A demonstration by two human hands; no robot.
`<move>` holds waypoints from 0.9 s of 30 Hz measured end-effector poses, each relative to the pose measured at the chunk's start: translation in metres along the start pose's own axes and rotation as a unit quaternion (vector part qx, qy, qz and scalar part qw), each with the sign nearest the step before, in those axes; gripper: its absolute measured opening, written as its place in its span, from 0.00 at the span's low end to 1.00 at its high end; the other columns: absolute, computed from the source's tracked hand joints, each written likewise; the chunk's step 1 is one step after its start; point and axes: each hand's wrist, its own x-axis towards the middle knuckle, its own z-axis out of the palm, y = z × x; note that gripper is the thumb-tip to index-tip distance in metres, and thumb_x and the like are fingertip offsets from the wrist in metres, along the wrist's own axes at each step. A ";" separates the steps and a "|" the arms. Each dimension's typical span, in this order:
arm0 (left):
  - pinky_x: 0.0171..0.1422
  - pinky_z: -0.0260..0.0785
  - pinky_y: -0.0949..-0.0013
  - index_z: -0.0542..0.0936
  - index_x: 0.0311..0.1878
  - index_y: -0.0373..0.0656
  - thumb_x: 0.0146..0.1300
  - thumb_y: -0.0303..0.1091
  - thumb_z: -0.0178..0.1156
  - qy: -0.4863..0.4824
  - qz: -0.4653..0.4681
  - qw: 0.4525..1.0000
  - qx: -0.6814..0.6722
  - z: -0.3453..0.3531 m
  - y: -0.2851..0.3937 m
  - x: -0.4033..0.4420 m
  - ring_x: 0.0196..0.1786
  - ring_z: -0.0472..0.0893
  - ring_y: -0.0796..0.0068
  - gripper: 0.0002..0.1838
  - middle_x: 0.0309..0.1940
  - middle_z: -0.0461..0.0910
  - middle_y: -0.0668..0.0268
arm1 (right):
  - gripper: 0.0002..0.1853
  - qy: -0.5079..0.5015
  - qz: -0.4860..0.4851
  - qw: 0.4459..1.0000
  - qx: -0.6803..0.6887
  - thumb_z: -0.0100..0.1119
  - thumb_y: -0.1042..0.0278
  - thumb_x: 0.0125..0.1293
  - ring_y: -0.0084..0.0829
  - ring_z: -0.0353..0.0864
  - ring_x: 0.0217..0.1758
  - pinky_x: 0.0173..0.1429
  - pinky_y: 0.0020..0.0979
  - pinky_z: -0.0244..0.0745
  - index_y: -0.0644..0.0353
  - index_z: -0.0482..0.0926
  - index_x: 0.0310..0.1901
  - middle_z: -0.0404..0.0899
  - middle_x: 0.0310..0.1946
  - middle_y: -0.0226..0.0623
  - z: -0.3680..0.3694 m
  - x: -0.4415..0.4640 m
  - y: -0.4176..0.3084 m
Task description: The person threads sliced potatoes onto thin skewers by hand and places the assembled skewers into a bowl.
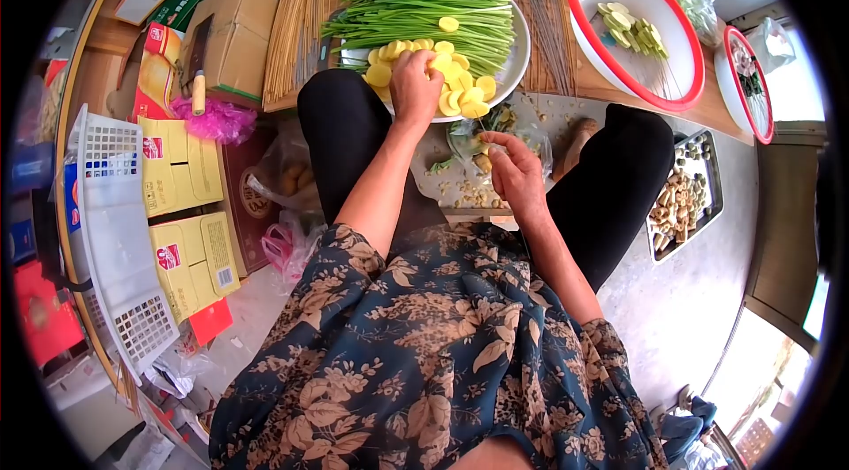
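Note:
My left hand (416,91) is at the near edge of a big white plate (522,44), its fingers curled onto the round yellow potato slices (455,81). A slice seems pinched at its fingertips, partly hidden by them. Behind the slices lies a thick bundle of green garlic chives (424,6), with one slice on top. Just right of and below the plate, my right hand (516,171) is closed, thumb against forefinger, on a thin skewer (480,126) that points up toward the slices. Most of the skewer is hard to make out.
Bamboo skewers (299,23) lie left of the plate, and darker skewers (546,23) to its right. A red-rimmed bowl (579,15) holds skewered green slices. A tray of mushrooms (681,205) stands on the floor. A knife (199,63) leans by a cardboard box (234,32).

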 end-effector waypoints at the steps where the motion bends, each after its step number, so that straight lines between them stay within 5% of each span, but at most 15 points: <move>1: 0.32 0.67 0.66 0.79 0.34 0.41 0.43 0.22 0.62 0.000 0.000 1.000 0.000 -0.002 0.000 0.000 0.25 0.73 0.65 0.11 0.23 0.73 0.63 | 0.12 0.000 0.000 1.000 0.000 0.49 0.71 0.69 0.11 0.56 0.15 0.19 0.18 0.52 0.63 0.75 0.52 0.62 0.15 0.18 0.000 0.000 -0.001; 4: 0.33 0.69 0.69 0.79 0.38 0.40 0.47 0.22 0.62 -0.037 -0.044 0.998 -0.025 -0.004 -0.004 0.000 0.26 0.74 0.70 0.12 0.24 0.75 0.66 | 0.12 -0.002 -0.002 1.000 -0.010 0.49 0.72 0.69 0.11 0.56 0.15 0.19 0.18 0.51 0.63 0.75 0.52 0.62 0.15 0.17 0.000 0.000 -0.003; 6: 0.35 0.71 0.73 0.78 0.39 0.37 0.52 0.23 0.61 -0.049 -0.254 0.922 -0.290 -0.004 -0.011 -0.002 0.29 0.76 0.77 0.10 0.27 0.77 0.68 | 0.12 -0.007 -0.005 1.000 0.007 0.49 0.72 0.69 0.10 0.56 0.15 0.19 0.17 0.51 0.62 0.75 0.52 0.62 0.15 0.17 -0.001 0.000 -0.003; 10: 0.39 0.74 0.75 0.75 0.41 0.37 0.58 0.23 0.59 -0.076 -0.369 0.804 -0.460 -0.023 -0.005 -0.002 0.33 0.79 0.78 0.07 0.36 0.79 0.65 | 0.12 -0.019 -0.020 1.000 0.009 0.49 0.71 0.70 0.10 0.55 0.15 0.19 0.17 0.51 0.62 0.75 0.52 0.62 0.15 0.17 -0.001 0.001 -0.002; 27: 0.47 0.78 0.69 0.73 0.42 0.38 0.62 0.23 0.56 -0.137 -0.382 0.751 -0.520 -0.022 0.015 -0.010 0.41 0.81 0.72 0.06 0.41 0.79 0.63 | 0.12 -0.021 -0.021 0.999 -0.013 0.48 0.71 0.70 0.11 0.57 0.15 0.20 0.17 0.52 0.62 0.76 0.52 0.63 0.15 0.17 0.001 -0.001 -0.006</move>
